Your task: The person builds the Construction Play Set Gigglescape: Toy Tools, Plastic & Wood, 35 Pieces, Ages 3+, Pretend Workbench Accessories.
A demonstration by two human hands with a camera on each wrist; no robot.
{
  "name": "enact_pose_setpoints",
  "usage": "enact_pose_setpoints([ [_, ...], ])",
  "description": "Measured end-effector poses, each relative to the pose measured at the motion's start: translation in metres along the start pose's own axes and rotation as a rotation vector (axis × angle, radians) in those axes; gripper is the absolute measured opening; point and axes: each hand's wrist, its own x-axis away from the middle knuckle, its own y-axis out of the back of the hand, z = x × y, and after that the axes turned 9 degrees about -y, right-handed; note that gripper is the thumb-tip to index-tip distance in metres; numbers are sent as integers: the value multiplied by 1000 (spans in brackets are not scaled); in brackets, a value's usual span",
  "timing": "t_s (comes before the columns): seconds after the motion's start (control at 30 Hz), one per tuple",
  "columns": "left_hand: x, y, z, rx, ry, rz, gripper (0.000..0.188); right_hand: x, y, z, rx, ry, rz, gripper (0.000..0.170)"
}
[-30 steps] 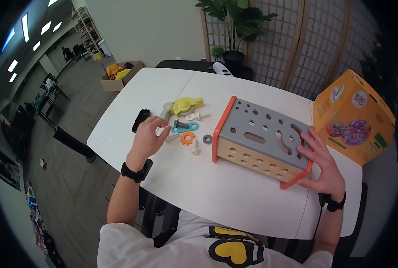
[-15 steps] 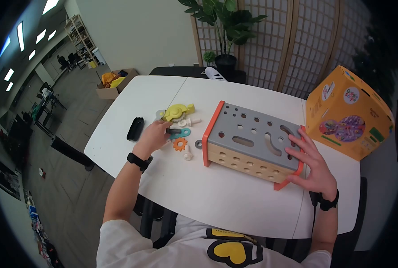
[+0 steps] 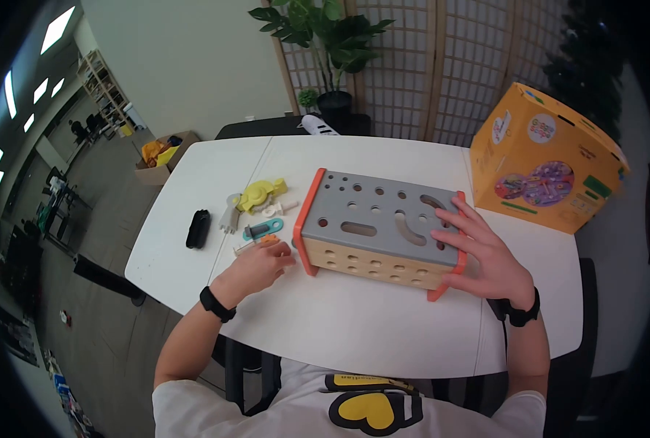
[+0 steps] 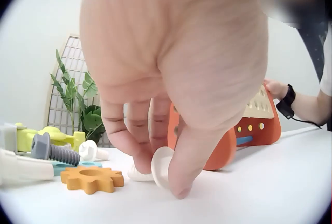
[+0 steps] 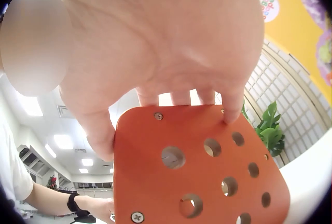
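My left hand [image 3: 255, 271] is low over the table, left of a toy workbench [image 3: 383, 197] with a grey holed top and orange-red ends. In the left wrist view its thumb and fingers pinch a white toy bolt [image 4: 163, 168] lying on the table; the head view hides this bolt behind the hand. Close by are an orange gear [image 4: 92, 179], a grey bolt [image 4: 54, 151] and a teal strip [image 3: 272, 225]. My right hand [image 3: 489, 257] grips the workbench's right end, fingers over the top and thumb against the side of the orange-red panel [image 5: 199, 182].
Behind the gear lie a yellow toy piece [image 3: 260, 195], a grey wrench [image 3: 229, 213] and another white bolt [image 3: 281, 209]. A black case [image 3: 198, 229] lies at the left of the white table [image 3: 368, 332]. An orange-yellow box [image 3: 547, 160] stands at the back right.
My left hand has come from beside the grey bolt toward my body and rightward, onto the white bolt. The right hand keeps its place on the workbench. The head view has shifted.
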Motion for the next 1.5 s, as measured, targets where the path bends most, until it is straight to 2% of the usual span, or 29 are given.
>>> enact_pose_setpoints([
  [0.13, -12, 44, -29, 186, -17, -28, 29, 0, -1, -1, 22, 44, 4, 66],
  [0.2, -18, 82, -48, 335, -35, -28, 26, 0, -4, -2, 13, 44, -8, 72],
  [0.33, -30, 138, -76, 432, -101, -24, 24, -1, -3, -1, -47, 42, -12, 86],
  [0.43, -59, 154, -88, 381, -267, -264, 24, -1, 4, -1, -131, 55, 51, 92],
  [0.6, -112, 157, -110, 396, -184, -353, 23, -1, 0, -10, -141, 75, 39, 89],
  [0.83, -161, 143, -117, 302, -289, -273, 23, 0, 1, -7, -140, 53, 42, 85],
  [0.93, -166, 140, -120, 297, -289, -280, 26, 0, 0, -8, -132, 60, 22, 90],
  [1.13, -174, 142, -125, 227, -302, -250, 27, 1, 3, -2, -77, 21, 46, 85],
  [1.5, -177, 148, -126, 251, -360, -170, 14, 0, 7, 14, 19, -85, 65, 80],
])
